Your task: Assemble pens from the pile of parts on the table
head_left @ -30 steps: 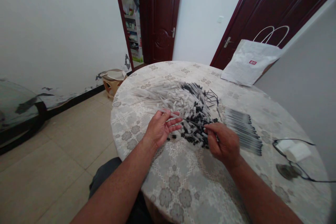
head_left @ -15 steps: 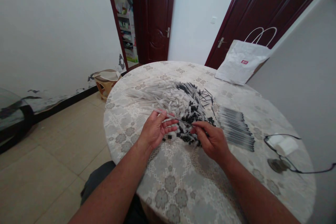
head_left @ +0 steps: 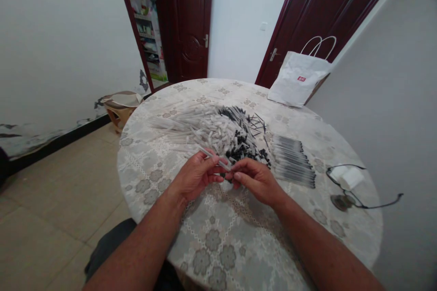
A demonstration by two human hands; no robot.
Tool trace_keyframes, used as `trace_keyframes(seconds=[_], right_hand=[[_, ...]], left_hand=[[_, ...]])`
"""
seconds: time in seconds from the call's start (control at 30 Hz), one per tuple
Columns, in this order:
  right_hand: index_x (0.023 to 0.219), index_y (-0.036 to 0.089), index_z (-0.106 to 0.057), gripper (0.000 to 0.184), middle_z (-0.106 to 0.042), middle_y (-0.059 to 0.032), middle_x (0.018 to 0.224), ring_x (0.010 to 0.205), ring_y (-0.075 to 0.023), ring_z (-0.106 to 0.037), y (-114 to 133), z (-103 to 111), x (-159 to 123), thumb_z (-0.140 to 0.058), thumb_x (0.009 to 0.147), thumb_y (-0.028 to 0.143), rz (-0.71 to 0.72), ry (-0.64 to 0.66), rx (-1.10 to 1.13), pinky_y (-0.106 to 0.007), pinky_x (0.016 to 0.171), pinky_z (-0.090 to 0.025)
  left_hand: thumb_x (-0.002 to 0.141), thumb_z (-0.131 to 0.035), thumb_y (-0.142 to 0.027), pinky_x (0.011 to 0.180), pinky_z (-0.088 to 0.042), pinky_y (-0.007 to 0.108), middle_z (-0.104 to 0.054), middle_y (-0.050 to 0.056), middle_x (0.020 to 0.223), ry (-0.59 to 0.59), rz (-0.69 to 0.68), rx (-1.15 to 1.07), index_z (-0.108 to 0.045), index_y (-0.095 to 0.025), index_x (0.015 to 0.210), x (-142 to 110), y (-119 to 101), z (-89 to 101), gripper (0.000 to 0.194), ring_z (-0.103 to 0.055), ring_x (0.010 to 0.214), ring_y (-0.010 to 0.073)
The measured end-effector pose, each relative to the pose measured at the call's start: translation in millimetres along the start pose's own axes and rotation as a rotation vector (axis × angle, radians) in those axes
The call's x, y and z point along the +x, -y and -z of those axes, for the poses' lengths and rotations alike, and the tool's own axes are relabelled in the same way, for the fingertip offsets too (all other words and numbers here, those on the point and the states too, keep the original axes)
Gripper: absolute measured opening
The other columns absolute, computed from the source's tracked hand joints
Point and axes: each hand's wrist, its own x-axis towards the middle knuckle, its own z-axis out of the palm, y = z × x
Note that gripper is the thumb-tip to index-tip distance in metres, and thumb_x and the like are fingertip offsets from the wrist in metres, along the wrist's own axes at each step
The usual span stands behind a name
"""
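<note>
My left hand (head_left: 198,175) is closed around a thin translucent pen barrel (head_left: 206,151), which slants down to the right. At the barrel's lower end, my right hand (head_left: 254,178) pinches the pen refill, now mostly hidden by the barrel and fingertips. Just beyond both hands lies a heap of small whitish tubular pieces (head_left: 220,132). Long clear barrels (head_left: 170,122) spread to its left. Small black pieces (head_left: 241,143) lie at the near right of the heap, and thin dark refills (head_left: 257,123) behind them. A row of pens with dark ends (head_left: 293,159) lies to the right.
The round table (head_left: 211,223) has a patterned cloth. At its right are eyeglasses (head_left: 363,207), a white roll (head_left: 351,177) and a dark round object (head_left: 341,202). A white paper bag (head_left: 297,77) stands at the back right. A stool (head_left: 119,107) is beyond the left edge.
My right hand has come closer to my left. The dark refill stretch that showed between them is no longer visible. The whole view has swung slightly right.
</note>
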Motion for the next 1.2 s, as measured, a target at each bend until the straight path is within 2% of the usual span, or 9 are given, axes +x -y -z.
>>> trace_keyframes(seconds=[0.13, 0.37, 0.5, 0.6, 0.67, 0.77, 0.87, 1.0, 1.2], right_hand=[[0.089, 0.021, -0.064, 0.028, -0.072, 0.0001, 0.076, 0.063, -0.0126, -0.064, -6, -1, 3, -0.076, 0.089, 0.046, -0.019, -0.072, -0.091, -0.024, 0.060, -0.050], [0.085, 0.021, -0.066, 0.027, -0.069, 0.0014, 0.073, 0.065, -0.0125, -0.061, -8, -1, 2, -0.072, 0.091, 0.046, 0.063, -0.119, -0.302, -0.023, 0.061, -0.046], [0.090, 0.022, -0.068, 0.023, -0.072, -0.0008, 0.078, 0.070, -0.0157, -0.064, 4, 12, 2, -0.063, 0.097, 0.044, 0.089, -0.251, -0.485, -0.026, 0.067, -0.048], [0.099, 0.022, -0.069, 0.020, -0.074, -0.0041, 0.086, 0.077, -0.0190, -0.066, 10, 38, 3, -0.060, 0.098, 0.039, 0.128, -0.487, -0.741, -0.030, 0.074, -0.049], [0.102, 0.019, -0.070, 0.019, -0.074, -0.0078, 0.093, 0.082, -0.0213, -0.066, 10, 59, 4, -0.057, 0.098, 0.033, 0.147, -0.561, -0.947, -0.033, 0.080, -0.049], [0.102, 0.016, -0.071, 0.020, -0.072, -0.0119, 0.099, 0.090, -0.0242, -0.066, 5, 83, 3, -0.054, 0.097, 0.026, 0.111, -0.468, -1.179, -0.036, 0.085, -0.048], [0.102, 0.017, -0.072, 0.018, -0.072, -0.0106, 0.100, 0.093, -0.0235, -0.066, 0, 90, 1, -0.055, 0.097, 0.022, 0.028, -0.310, -1.257, -0.034, 0.087, -0.047], [0.108, 0.019, -0.072, 0.020, -0.071, -0.0096, 0.104, 0.097, -0.0222, -0.066, -2, 82, 1, -0.055, 0.098, 0.021, -0.046, -0.186, -1.292, -0.031, 0.088, -0.047], [0.113, 0.019, -0.070, 0.021, -0.070, -0.0104, 0.106, 0.099, -0.0227, -0.066, -3, 65, 4, -0.055, 0.101, 0.026, -0.057, -0.175, -1.322, -0.031, 0.087, -0.047]], left_hand=[[0.084, -0.081, -0.029, 0.062, -0.062, 0.027, -0.076, 0.009, 0.096, 0.039, 0.052, 0.012, -0.053, -0.019, 0.097, -3, 2, -1.4, 0.033, -0.077, 0.078, 0.0204], [0.091, -0.074, -0.031, 0.059, -0.064, 0.030, -0.077, 0.011, 0.099, 0.035, 0.076, -0.029, -0.057, -0.017, 0.099, -1, 6, 0.1, 0.023, -0.078, 0.081, 0.0242], [0.092, -0.071, -0.025, 0.059, -0.064, 0.029, -0.077, 0.012, 0.093, -0.095, 0.010, -0.110, -0.060, -0.015, 0.093, 3, 1, 1.1, 0.015, -0.078, 0.079, 0.0231], [0.092, -0.070, -0.022, 0.059, -0.064, 0.028, -0.077, 0.011, 0.087, -0.235, -0.057, -0.184, -0.060, -0.016, 0.089, 5, -5, 3.4, 0.013, -0.078, 0.078, 0.0226], [0.092, -0.069, -0.021, 0.061, -0.064, 0.028, -0.077, 0.011, 0.086, -0.303, -0.089, -0.222, -0.060, -0.016, 0.088, 7, -9, 5.1, 0.011, -0.078, 0.080, 0.0232], [0.093, -0.067, -0.019, 0.066, -0.064, 0.030, -0.078, 0.012, 0.087, -0.345, -0.130, -0.255, -0.062, -0.014, 0.087, 9, -11, 7.3, 0.009, -0.079, 0.086, 0.0244], [0.091, -0.068, -0.016, 0.069, -0.064, 0.030, -0.078, 0.011, 0.088, -0.355, -0.169, -0.261, -0.063, -0.014, 0.088, 10, -11, 9.5, 0.007, -0.078, 0.090, 0.0248], [0.088, -0.072, -0.015, 0.071, -0.064, 0.031, -0.078, 0.010, 0.090, -0.350, -0.197, -0.253, -0.062, -0.015, 0.090, 12, -8, 12.5, 0.010, -0.078, 0.093, 0.0251], [0.088, -0.072, -0.014, 0.071, -0.064, 0.030, -0.078, 0.010, 0.092, -0.352, -0.207, -0.230, -0.062, -0.015, 0.092, 13, -5, 10.6, 0.011, -0.078, 0.091, 0.0242]])
